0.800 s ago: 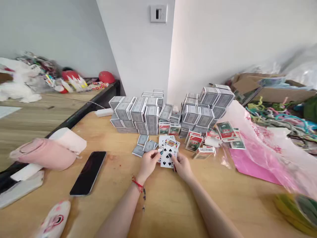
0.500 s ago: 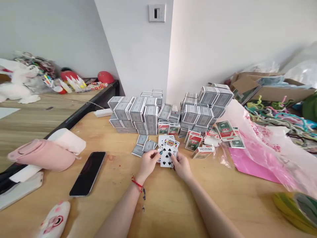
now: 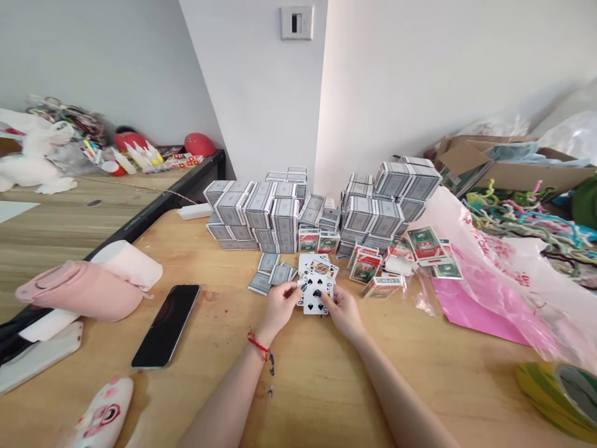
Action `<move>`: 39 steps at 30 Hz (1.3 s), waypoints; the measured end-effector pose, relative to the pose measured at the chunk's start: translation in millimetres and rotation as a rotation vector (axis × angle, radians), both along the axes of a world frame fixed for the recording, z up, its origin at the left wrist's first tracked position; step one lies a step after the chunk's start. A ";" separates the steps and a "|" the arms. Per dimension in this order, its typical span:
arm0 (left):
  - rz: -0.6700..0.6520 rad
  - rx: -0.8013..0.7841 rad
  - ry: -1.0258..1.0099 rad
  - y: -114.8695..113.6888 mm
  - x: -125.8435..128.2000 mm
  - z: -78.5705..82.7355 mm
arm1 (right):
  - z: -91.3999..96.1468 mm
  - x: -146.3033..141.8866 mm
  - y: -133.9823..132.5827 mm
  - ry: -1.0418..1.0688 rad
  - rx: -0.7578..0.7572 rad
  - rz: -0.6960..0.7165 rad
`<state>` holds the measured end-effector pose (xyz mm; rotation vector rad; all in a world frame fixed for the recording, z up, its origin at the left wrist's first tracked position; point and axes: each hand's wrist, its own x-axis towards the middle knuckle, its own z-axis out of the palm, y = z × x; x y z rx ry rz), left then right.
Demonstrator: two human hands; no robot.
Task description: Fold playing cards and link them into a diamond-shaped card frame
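Note:
Both my hands hold a small stack of face-up playing cards (image 3: 315, 298) just above the wooden table (image 3: 317, 379); a spade card is on top. My left hand (image 3: 280, 305) pinches the stack's left edge, a red string bracelet on its wrist. My right hand (image 3: 342, 309) grips the right edge, thumb on the card face. More face-up cards (image 3: 319, 267) lie fanned just beyond, and a few face-down cards (image 3: 273, 276) lie to their left.
Stacked card boxes (image 3: 280, 214) stand against the wall, with loose red-green boxes (image 3: 380, 264) to the right. A black phone (image 3: 166, 323), a pink pouch (image 3: 81, 289) and a white toy (image 3: 100, 414) lie left. A pink plastic bag (image 3: 485, 280) and a tape roll (image 3: 559, 389) lie right.
My right thumb has slid further onto the top card; the hands and the stack stay in about the same place. The view has steadied slightly.

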<state>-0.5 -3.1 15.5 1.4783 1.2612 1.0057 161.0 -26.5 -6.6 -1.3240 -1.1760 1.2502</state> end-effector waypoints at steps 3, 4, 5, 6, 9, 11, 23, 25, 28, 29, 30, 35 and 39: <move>0.011 -0.001 -0.012 0.0 1.2 0.3 | -0.4 0.6 0.7 0.009 -0.004 -0.002; 0.014 -0.006 -0.019 0.0 1.3 0.5 | -0.3 0.7 0.7 0.009 -0.005 -0.007; 0.014 -0.015 -0.029 0.0 1.2 0.9 | -0.2 0.9 0.7 0.007 -0.006 -0.012; 0.008 -0.033 -0.051 0.0 0.7 1.3 | 0.0 1.1 0.7 0.005 -0.007 -0.017; -0.080 -0.146 -0.203 -0.1 -2.9 3.0 | -0.1 1.9 0.8 0.018 -0.003 -0.024; -0.167 -0.229 -0.323 -0.2 -6.0 4.2 | -0.3 2.8 1.0 0.043 0.008 -0.027; -0.256 -0.283 -0.356 0.8 -9.5 6.6 | 1.3 3.8 1.5 0.130 0.025 -0.030; -0.262 -0.269 -0.353 0.5 -9.3 7.0 | 1.2 3.7 1.4 0.133 0.026 -0.029; -0.264 -0.255 -0.325 0.3 -8.8 7.1 | 2.7 3.6 1.3 0.119 0.028 -0.032; -0.262 -0.254 -0.311 0.4 -8.6 7.0 | 3.4 3.5 1.3 0.111 0.028 -0.032; -0.260 -0.253 -0.300 0.5 -8.4 6.9 | 4.1 3.4 1.3 0.106 0.027 -0.032; -0.267 -0.246 -0.313 1.2 -8.0 6.7 | 3.1 3.2 1.4 0.109 0.024 -0.045; -0.277 -0.231 -0.331 0.4 -7.0 7.4 | -0.1 3.6 1.6 0.100 0.028 -0.050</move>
